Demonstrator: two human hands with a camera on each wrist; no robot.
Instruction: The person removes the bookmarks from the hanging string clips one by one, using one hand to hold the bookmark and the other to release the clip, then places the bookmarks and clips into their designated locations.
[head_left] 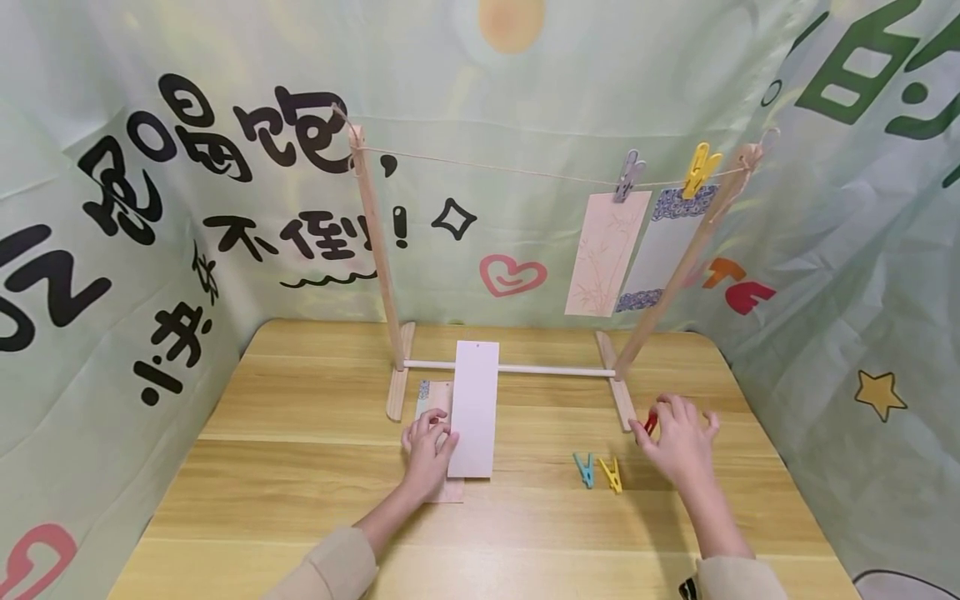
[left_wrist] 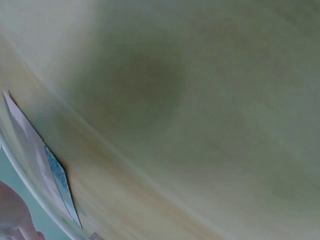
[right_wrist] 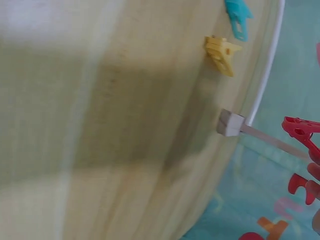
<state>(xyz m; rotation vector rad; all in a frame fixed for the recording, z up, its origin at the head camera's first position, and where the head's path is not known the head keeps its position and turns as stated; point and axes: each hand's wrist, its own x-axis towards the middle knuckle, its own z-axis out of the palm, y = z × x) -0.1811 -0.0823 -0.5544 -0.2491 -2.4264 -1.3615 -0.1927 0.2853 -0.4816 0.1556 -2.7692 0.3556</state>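
My left hand (head_left: 429, 454) pinches a plain white card (head_left: 475, 417) at its left edge. The card has a small hole near its top, and its upper end covers part of the rack's white rod. Partly hidden under the hand and card are a pink card (head_left: 447, 493) and one with a blue pattern (head_left: 423, 390). On the right, above the table, my right hand (head_left: 682, 442) pinches a red clothespin (right_wrist: 300, 129). A blue clothespin (head_left: 584, 471) and a yellow clothespin (head_left: 611, 475) lie on the table to its left.
A wooden rack has a left post (head_left: 378, 250), a right post (head_left: 675, 267) and a white rod (head_left: 555, 370) low between them. From its string (head_left: 487, 165) hang a pink card (head_left: 606, 254) on a purple clothespin (head_left: 628, 177) and a patterned card (head_left: 660, 250) on a yellow clothespin (head_left: 701, 171).
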